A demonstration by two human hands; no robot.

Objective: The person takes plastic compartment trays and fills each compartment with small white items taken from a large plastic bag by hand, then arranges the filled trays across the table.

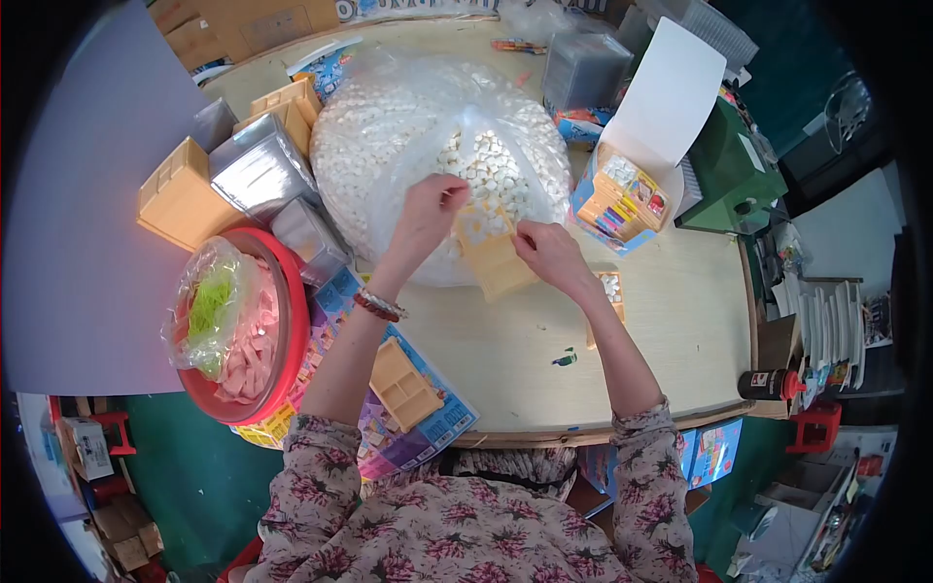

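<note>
My right hand (551,255) grips the edge of a tan plastic compartment tray (498,264), tilted in front of the bag. Some white pieces appear in its upper end. My left hand (432,212) is closed at the tray's upper left, its fingers curled together; whatever they hold is too small to make out. Behind both hands sits a large clear plastic bag (364,126) full of small white pieces (486,160), showing through its opening. Another tan compartment tray (402,385) lies on printed sheets (447,421). Partly behind my right forearm is a small tan tray with white pieces (611,289).
To the left, a red basin (296,330) holds pink pieces and a bag of green ones (209,306). Tan trays (185,194) and clear plastic cases (260,175) stand behind it. An open box (622,194) is at right, beside a green container (734,175). A dark bottle (766,385) stands past the table's right edge.
</note>
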